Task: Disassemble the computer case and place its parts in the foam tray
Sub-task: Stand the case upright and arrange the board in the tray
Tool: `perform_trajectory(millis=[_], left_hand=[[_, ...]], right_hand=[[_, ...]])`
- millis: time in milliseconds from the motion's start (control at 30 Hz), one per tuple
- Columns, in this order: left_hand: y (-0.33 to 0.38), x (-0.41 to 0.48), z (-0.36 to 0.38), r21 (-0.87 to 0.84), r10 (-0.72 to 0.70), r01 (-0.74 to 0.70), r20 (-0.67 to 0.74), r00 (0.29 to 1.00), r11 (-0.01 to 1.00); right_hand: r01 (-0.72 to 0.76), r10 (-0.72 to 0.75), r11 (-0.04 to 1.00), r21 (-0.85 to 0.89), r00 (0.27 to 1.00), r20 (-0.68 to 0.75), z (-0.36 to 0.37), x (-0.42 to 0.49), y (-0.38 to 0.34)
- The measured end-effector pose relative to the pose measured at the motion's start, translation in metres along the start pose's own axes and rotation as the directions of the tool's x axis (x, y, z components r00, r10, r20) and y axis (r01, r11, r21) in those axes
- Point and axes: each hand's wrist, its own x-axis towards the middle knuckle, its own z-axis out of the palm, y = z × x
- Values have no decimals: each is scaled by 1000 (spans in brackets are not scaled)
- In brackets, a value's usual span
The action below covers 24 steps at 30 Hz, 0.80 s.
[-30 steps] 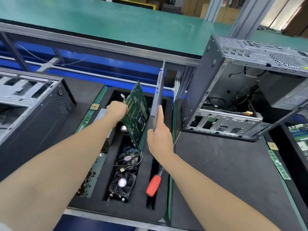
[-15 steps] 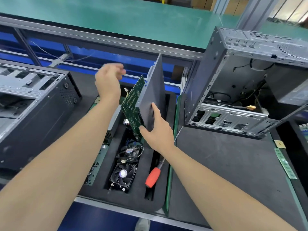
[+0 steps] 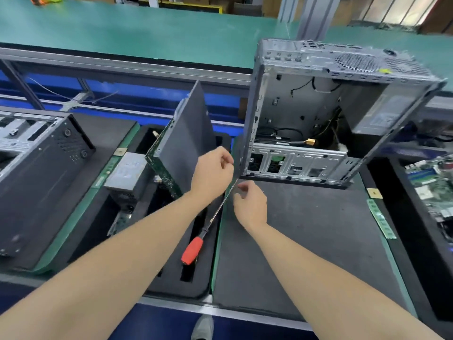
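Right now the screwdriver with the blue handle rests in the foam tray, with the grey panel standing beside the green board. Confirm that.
Wrong on one count: the screwdriver has a red handle, not blue, as the head view shows. It does rest in the foam tray, with the grey panel standing beside the green board.

The fingers [image 3: 226,160] of the left hand [image 3: 212,173] are just behind and left of the fingers [image 3: 241,190] of the right hand [image 3: 250,204]. Behind them and to their right stands the computer case [image 3: 318,114]. Left of the fingers the side panel [image 3: 188,141] stands in the foam tray [image 3: 196,288], and the circuit board [image 3: 163,165] is just beside the panel on its far side. Before the fingers, nearer the person, the screwdriver [image 3: 196,246] lies in the tray. Well apart to their left is a second case [image 3: 41,182].
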Motion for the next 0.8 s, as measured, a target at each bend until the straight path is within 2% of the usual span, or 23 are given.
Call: perform_trajectory(millis=[33,100,200,267,467,700,800], left_hand=[[-13,-5,14,60,-91,87,67,994,994],[-37,-15,36,211,-213,171,196,957,962],[-60,-25,59,428,-275,115,333,902,897],[-65,-28,65,506,-273,60,359,892,860],[-70,-26,56,579,-322,81,327,888,811],[-85,-36,25,565,-308,13,429,849,825],[-85,-38,13,596,-287,-97,516,807,797]], right_hand=[[-11,11,1000,-16,1000,-2,-8,1,7],[-43,43,999,-27,999,0,-21,3,21],[-57,58,998,-30,998,32,-31,6,35],[-71,73,997,-23,995,65,-32,6,39],[-91,95,995,-34,979,182,-20,6,38],[-147,150,989,-34,948,282,9,2,19],[-188,193,981,-48,923,333,24,-1,10]])
